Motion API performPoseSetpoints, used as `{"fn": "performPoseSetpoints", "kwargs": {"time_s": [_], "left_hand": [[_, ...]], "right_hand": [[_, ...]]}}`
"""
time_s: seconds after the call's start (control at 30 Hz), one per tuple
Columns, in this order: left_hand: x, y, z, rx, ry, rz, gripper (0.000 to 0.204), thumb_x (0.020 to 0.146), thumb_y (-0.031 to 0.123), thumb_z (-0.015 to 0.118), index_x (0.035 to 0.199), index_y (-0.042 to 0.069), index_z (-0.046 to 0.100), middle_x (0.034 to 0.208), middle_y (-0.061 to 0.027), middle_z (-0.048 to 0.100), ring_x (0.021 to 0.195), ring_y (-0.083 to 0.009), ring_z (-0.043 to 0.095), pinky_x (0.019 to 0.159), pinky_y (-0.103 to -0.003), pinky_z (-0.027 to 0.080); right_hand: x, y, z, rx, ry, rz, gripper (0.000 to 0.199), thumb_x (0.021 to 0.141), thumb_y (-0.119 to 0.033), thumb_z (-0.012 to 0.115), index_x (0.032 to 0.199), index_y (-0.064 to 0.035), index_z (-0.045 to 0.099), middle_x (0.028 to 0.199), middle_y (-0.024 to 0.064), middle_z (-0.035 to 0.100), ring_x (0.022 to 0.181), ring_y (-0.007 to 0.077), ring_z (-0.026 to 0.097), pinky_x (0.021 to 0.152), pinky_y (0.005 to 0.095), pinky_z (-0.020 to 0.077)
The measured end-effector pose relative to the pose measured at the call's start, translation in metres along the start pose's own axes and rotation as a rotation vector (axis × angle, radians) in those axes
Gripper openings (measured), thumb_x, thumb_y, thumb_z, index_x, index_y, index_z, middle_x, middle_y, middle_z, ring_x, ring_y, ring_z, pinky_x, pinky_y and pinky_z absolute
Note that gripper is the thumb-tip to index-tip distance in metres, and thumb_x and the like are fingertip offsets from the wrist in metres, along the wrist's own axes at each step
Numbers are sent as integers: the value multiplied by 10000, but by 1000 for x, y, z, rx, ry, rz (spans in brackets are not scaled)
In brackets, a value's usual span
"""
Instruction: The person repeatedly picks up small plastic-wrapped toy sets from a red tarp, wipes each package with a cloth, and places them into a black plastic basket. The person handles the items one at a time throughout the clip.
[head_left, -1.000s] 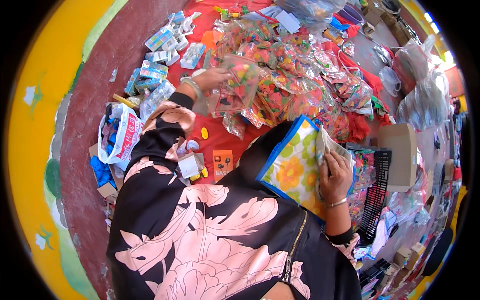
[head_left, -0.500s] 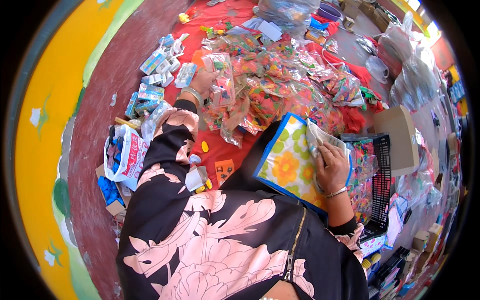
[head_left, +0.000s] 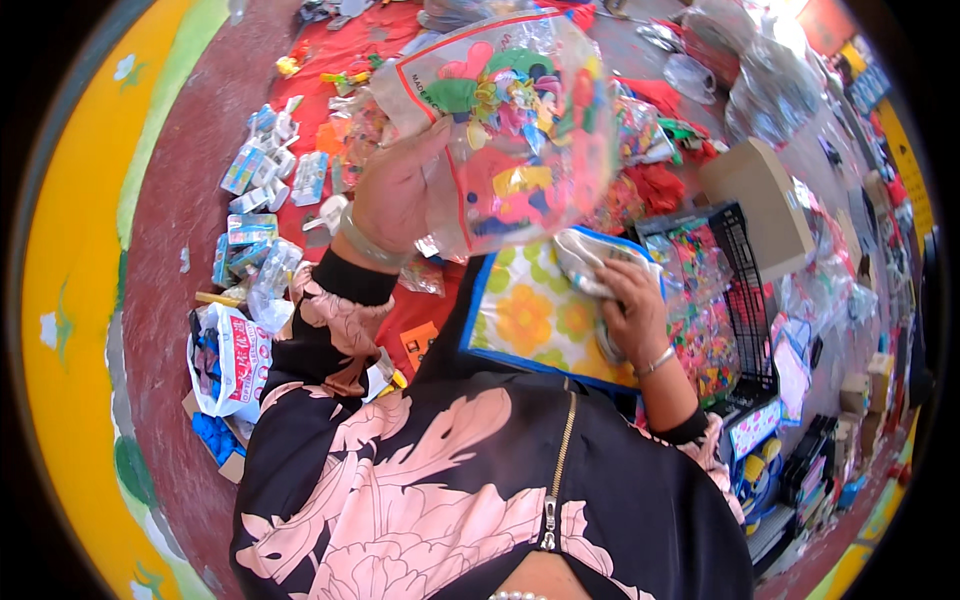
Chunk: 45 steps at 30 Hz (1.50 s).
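My left hand [head_left: 395,190] is raised, its fingers closed on the side of a clear plastic packet [head_left: 515,135]. The packet has a red printed border and holds small colourful pieces in green, pink, yellow and red. On my lap lies a flat floral piece [head_left: 525,315] with a blue edge and orange and green flowers. My right hand [head_left: 636,310] rests over it, closed on a whitish cloth [head_left: 585,258]; part of the cloth is hidden under the fingers.
A black plastic crate [head_left: 752,300] of colourful packets stands at my right, beside a cardboard flap [head_left: 765,205]. At the left are small blue-and-white boxes [head_left: 243,167] and a white carrier bag [head_left: 240,350]. Large clear plastic bags [head_left: 775,90] lie at the far right.
My left hand has lifted the packet from the pile, up and towards me. My right hand stays on the cloth. The view has shifted slightly.
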<state>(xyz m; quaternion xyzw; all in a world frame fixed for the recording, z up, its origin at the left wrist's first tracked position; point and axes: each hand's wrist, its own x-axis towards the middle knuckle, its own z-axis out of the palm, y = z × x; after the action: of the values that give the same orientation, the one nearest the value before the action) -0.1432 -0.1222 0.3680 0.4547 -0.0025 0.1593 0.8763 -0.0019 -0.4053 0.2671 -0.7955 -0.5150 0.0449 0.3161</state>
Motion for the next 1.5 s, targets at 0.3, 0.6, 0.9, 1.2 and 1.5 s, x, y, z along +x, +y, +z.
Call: {"fn": "performPoseSetpoints", "kwargs": {"time_s": [0.3,0.6,0.9,1.2,1.5], "left_hand": [[-44,-102,5,-388,179,-514,302,962,138,416,1227,1,460,1169,-115,562,1022,-241,589,876,-373,499],[-58,-110,0,390,217,-320,290,947,169,481,1164,-18,525,1074,-69,600,990,-146,581,827,-301,495],[-58,-126,-2,-11,458,-313,213,911,39,418,1077,-18,539,1017,-87,598,869,-149,612,771,-283,514],[-60,-131,-16,9,342,-296,149,926,92,495,1026,10,569,967,-46,623,859,-118,597,755,-249,478],[-61,-113,-1,17,322,-357,244,931,97,483,1140,-16,534,1047,-73,616,932,-150,611,825,-280,490]], "right_hand": [[-5,107,-16,1912,342,328,377,815,-9,513,1191,3,509,1229,97,536,1136,230,516,990,369,413],[15,-34,-61,829,507,490,364,885,-95,488,1240,-15,503,1099,104,599,908,165,591,786,288,481],[4,-79,59,-311,-87,-196,524,813,-176,484,1315,-39,429,1370,132,432,1227,256,432,930,398,356],[-1,-16,14,-609,-113,156,476,806,-118,459,1273,-35,487,1307,129,505,1133,269,517,924,375,413],[-32,45,-86,-305,305,624,271,753,-26,457,900,-36,684,867,122,679,765,264,650,705,338,508]]}}
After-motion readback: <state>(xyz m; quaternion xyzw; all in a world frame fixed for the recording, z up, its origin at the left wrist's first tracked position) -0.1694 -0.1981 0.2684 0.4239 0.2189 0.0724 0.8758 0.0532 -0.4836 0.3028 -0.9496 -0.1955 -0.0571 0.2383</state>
